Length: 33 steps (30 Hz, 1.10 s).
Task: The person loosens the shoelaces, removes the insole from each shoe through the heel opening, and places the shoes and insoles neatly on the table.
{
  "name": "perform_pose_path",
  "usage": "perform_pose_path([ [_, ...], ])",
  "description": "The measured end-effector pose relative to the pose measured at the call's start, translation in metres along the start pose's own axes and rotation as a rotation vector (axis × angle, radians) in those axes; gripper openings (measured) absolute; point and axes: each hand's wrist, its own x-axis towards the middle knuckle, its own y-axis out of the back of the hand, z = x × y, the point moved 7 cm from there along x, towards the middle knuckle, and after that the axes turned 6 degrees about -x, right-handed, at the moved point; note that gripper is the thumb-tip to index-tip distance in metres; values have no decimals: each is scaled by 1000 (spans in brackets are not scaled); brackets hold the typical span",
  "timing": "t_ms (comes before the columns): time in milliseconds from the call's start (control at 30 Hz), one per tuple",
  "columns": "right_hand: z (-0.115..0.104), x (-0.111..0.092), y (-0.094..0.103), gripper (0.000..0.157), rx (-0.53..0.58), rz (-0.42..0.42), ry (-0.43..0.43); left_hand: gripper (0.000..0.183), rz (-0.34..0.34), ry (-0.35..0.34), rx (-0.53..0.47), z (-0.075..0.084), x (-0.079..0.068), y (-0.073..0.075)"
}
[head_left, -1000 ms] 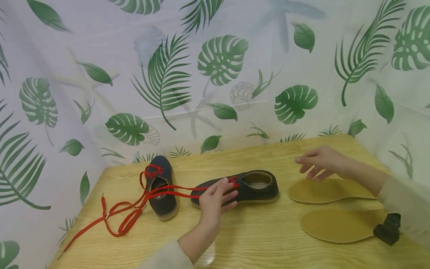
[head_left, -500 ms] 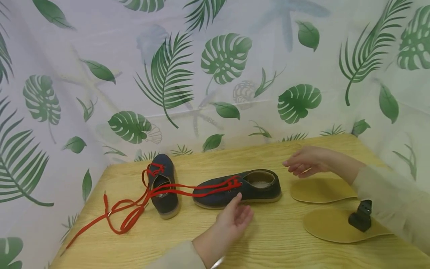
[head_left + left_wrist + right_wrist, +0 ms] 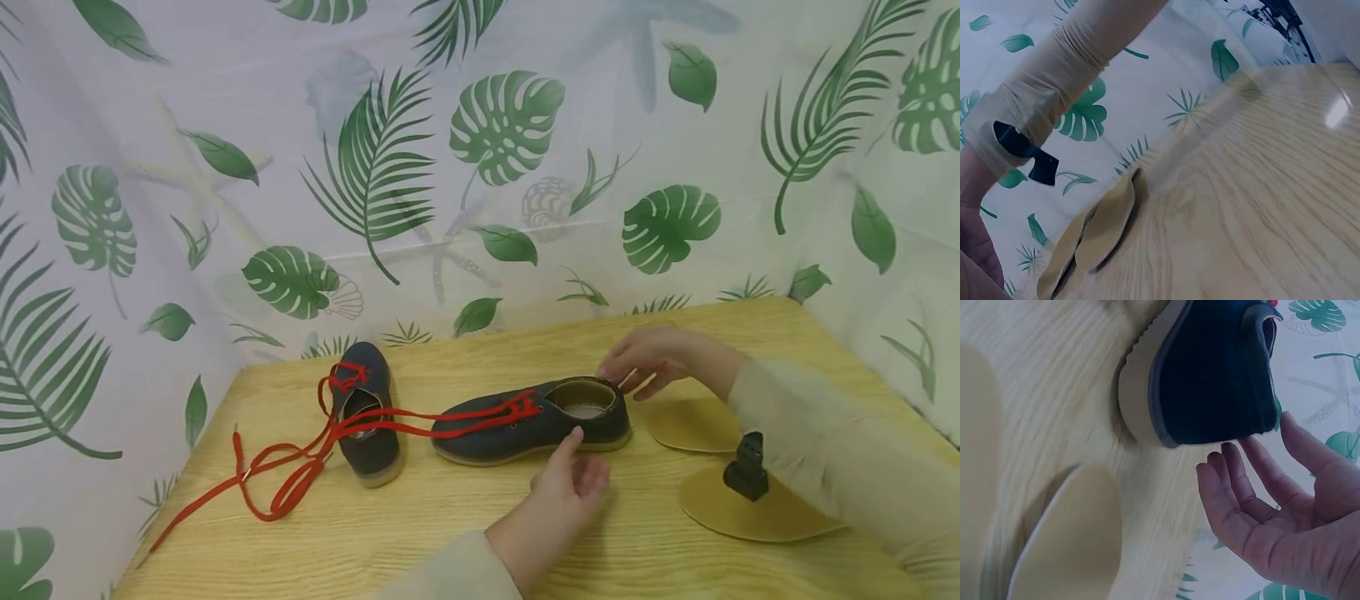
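Observation:
A dark navy shoe (image 3: 487, 417) with red laces lies lengthwise mid-table, its heel to the right. Beside its near side is my left hand (image 3: 558, 500), thumb raised by the heel and fingers loosely bent, holding nothing. My right hand (image 3: 663, 360) reaches over the heel end from the right. In the right wrist view its fingers are relaxed right by the shoe's heel (image 3: 1216, 381); whether a fingertip touches it I cannot tell. The second navy shoe (image 3: 371, 454) stands to the left, toe toward the wall. Long red laces (image 3: 292, 492) run across it onto the table.
Two tan insoles lie at the right, the far insole (image 3: 690, 425) and the near insole (image 3: 757, 508), partly under my right forearm. A black device (image 3: 747, 467) is strapped to that wrist. A leaf-patterned cloth (image 3: 480, 208) hangs behind the wooden table (image 3: 315, 558).
My right hand has moved left from above the insoles to the shoe's heel. My left hand has left the laces and slid right along the shoe's near side.

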Motion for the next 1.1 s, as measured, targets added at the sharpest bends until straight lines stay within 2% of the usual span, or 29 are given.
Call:
perform_pose_path([
  [133, -5, 8, -7, 38, -18, -11, 23, 40, 19, -26, -67, -4, 3, -9],
  [367, -4, 9, -9, 39, -46, 54, 39, 50, 57, -72, -143, -3, 10, -18],
  [467, -5, 8, -12, 39, -34, 56, 39, 59, 56, -102, -170, 1, 10, -20],
  [600, -6, 8, -19, 40, -15, 40, 38, 86, 45, -131, -195, 8, 8, -19],
  [700, -8, 8, -24, 39, 1, 39, 35, 98, 65, -149, -186, 12, 6, -15],
  [900, -11, 6, -40, 40, 63, 15, 36, 94, 58, -167, -122, 21, 1, 0],
  [1100, -16, 3, -58, 43, 138, -7, 39, 90, 45, -181, 24, 38, -5, 19],
])
